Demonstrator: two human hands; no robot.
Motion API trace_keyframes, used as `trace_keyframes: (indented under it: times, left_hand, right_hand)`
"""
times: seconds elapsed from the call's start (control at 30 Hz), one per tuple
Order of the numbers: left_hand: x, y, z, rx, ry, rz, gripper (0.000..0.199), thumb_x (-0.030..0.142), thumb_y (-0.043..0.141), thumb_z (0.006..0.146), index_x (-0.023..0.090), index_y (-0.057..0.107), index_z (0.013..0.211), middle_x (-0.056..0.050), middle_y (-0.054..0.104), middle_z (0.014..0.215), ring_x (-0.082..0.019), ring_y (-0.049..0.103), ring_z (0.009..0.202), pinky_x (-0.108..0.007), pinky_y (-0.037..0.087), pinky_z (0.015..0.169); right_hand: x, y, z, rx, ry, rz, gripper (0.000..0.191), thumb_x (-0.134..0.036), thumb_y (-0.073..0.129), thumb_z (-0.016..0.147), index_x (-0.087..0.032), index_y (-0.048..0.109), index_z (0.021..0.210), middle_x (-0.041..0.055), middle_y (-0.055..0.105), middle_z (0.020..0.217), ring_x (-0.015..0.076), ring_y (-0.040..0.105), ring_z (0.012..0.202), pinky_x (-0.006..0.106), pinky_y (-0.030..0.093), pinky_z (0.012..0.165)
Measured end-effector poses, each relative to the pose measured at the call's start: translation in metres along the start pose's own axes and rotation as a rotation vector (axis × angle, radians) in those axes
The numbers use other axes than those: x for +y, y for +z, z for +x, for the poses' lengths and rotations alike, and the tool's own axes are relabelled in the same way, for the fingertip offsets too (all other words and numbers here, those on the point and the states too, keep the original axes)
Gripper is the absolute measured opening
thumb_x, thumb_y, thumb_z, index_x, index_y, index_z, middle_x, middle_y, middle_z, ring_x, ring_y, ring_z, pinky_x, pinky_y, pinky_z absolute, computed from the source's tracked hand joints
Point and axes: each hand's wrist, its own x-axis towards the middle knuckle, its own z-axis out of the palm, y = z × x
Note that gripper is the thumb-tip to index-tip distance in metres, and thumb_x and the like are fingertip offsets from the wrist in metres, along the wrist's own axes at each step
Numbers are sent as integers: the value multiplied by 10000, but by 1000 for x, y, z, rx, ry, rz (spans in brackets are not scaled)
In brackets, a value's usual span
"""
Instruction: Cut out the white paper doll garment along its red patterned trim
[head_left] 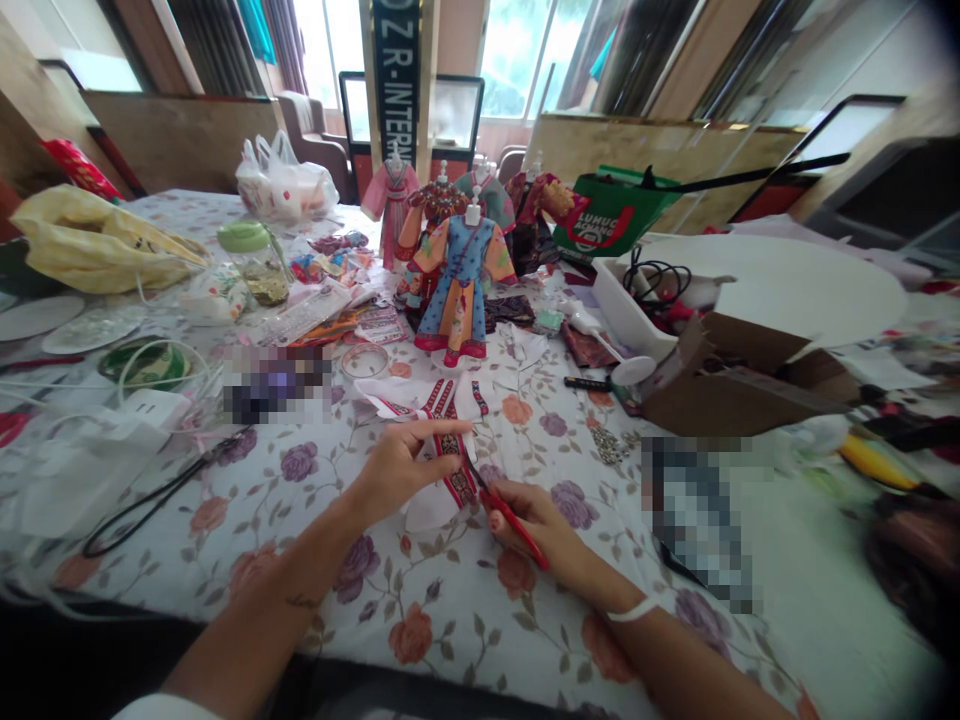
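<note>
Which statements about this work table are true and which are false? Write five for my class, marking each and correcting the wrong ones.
1. The right hand holds red-handled scissors. True.
2. The white wristband is on the left wrist. False: it is on the right wrist.
3. The left hand is at the white cloth with red patterned bands. True.
4. The green-lidded jar stands to the right of the small blue-and-orange dress in the picture. False: it stands to the left.
5. The tablecloth has a flower print. True.

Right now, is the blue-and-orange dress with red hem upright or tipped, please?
The dress stands upright: white neck piece on top, red hem lowest.
</note>
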Motion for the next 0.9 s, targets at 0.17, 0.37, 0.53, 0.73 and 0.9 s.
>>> trace_keyframes:
  times: [0.17,0.37,0.53,0.73,0.9]
  left_hand:
    - [0,0,0,1,0,4,343,198,703,745,198,705,1088,-47,729,1083,-204,653,999,-275,484,903]
    - [1,0,0,4,-1,19,347,193,703,742,194,705,1088,-47,733,1072,-205,658,987,-279,489,898]
    - [3,1,0,5,0,6,348,179,700,738,197,708,1086,-43,734,1072,-205,660,990,-276,492,898]
    - [4,1,0,1,3,13,353,159,693,736,198,708,1087,-41,732,1078,-204,657,995,-277,490,901]
    - [5,0,-1,8,3,38,354,168,696,734,202,709,1086,-39,734,1071,-201,659,969,-273,495,877]
  right_hand:
    - [4,0,0,-19,36,10,501,-665,601,733,-197,446,640,-62,332,536,80,277,459,217,197,417]
    - [6,0,0,-15,29,13,499,-668,580,750,-198,452,643,-61,311,537,85,262,475,221,190,425]
    - [3,1,1,-12,10,14,540,-677,593,740,-191,405,601,-67,297,537,73,221,489,219,168,430]
    - [4,2,0,2,37,-3,531,-697,567,741,-204,415,617,-68,291,520,80,248,457,223,176,414]
    - [6,1,0,10,32,-12,502,-664,586,744,-199,449,615,-66,308,508,82,268,451,221,200,412]
